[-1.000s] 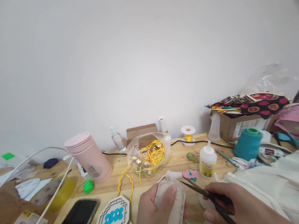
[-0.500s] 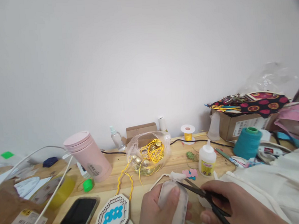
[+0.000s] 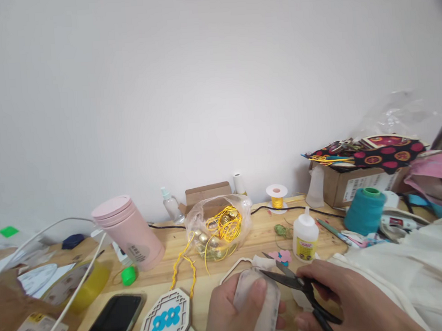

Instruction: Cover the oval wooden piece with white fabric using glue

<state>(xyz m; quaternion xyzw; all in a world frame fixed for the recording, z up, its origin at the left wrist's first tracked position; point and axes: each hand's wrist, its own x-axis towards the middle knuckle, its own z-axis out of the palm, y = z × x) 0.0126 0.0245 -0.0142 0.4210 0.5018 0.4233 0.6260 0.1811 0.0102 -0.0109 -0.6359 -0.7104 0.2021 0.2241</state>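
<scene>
The white piece (image 3: 267,306), lengthwise away, is clamped in the left hand (image 3: 233,311); at its far right edge, parted scissors (image 3: 304,286) are gripped by the right hand (image 3: 351,297), contact unclear.

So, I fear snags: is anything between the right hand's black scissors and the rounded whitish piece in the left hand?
Nothing visible: the black scissors have one blade tip at the far end of the whitish piece.
</scene>
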